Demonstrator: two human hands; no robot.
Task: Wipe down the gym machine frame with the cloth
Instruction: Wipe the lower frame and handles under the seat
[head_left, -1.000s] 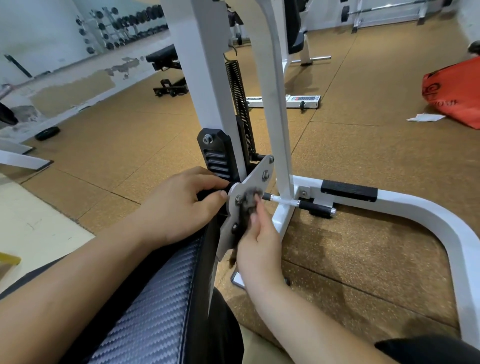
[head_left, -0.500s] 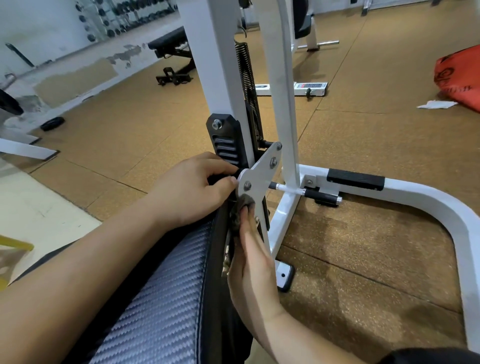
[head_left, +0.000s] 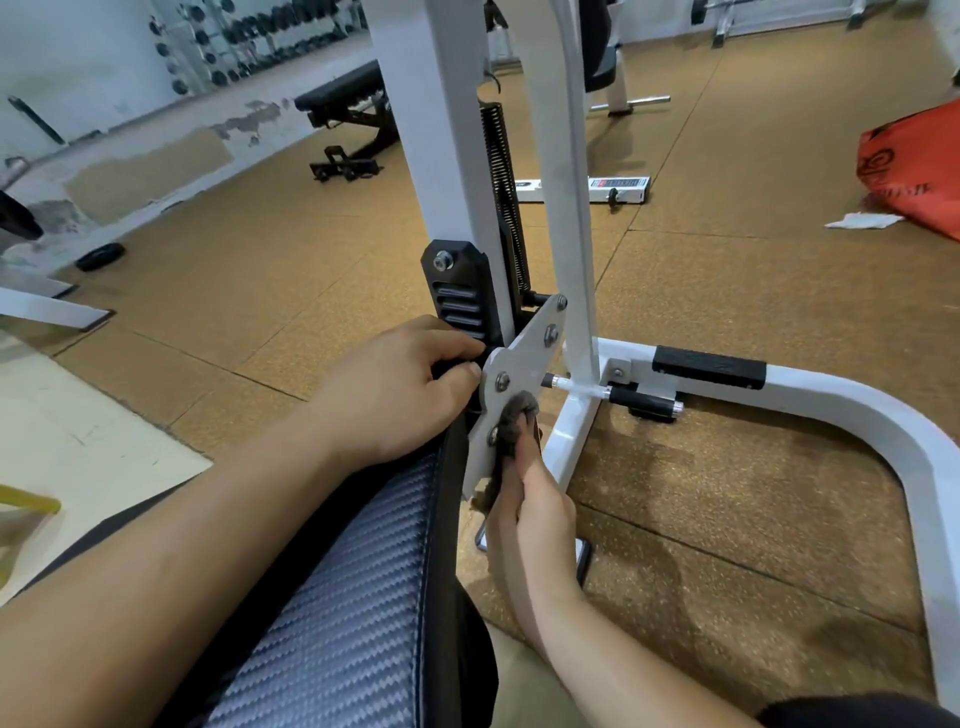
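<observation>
At the far left we see a rack of dark dumbbells (head_left: 249, 41) against the wall. A black weight plate (head_left: 100, 256) lies on the cork-brown rubber floor (head_left: 260, 291), and a black flat bench (head_left: 348, 104) stands further back.

Nearer us, the left hand (head_left: 395, 395) curls its fingers over the top end of the grey carbon-weave padded seat (head_left: 332, 597), its thumb tip just beside the frame's plate. Right of it rises the white steel gym machine frame (head_left: 441, 130), with a black slotted bracket (head_left: 460, 291) bolted to its upright and a black coil spring (head_left: 504, 197) behind. A white bolted hinge plate (head_left: 522, 358) of the frame slants between the two hands.

The small dark grey cloth (head_left: 511, 421), bunched into a wad, lies against the lower part of that plate, between two bolts. The right hand (head_left: 535, 509) reaches up from below and pinches it, fingertips pressing it onto the metal. The seat edge crowds this hand on its left, and a second white upright stands close on its right.

Further right the frame's base tube curves around, carrying a black rubber foot pad (head_left: 709, 366). At the far right a red bag (head_left: 914, 156) and a white scrap of paper (head_left: 862, 221) lie on the floor.
</observation>
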